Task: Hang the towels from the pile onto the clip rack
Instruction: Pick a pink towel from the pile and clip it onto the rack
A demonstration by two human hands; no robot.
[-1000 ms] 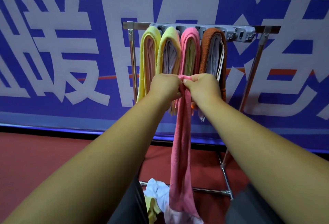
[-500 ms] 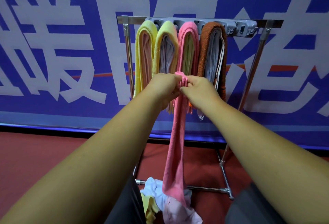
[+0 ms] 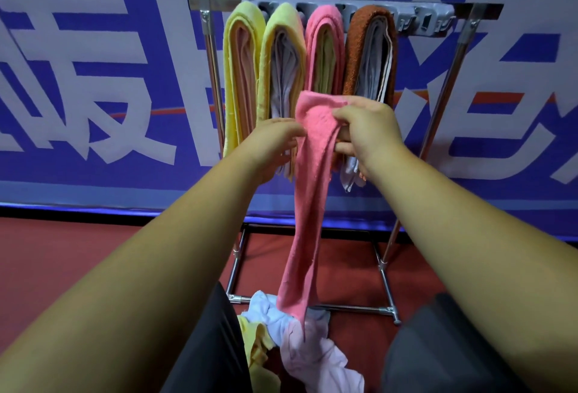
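Pink towel [image 3: 312, 205]: held up before the clip rack [image 3: 431, 22], lower end trailing onto the pile [image 3: 297, 342].
Right hand [image 3: 367, 133]: clamped around the towel's top fold.
Left hand [image 3: 269, 145]: placed at its left edge; grip cannot be told.

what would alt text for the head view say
A right hand grips a long pink towel in front of a clip rack, with the left hand at its edge. Four folded towel bundles already hang there, clips free on the right, and the towel's lower end reaches the pile on the floor.
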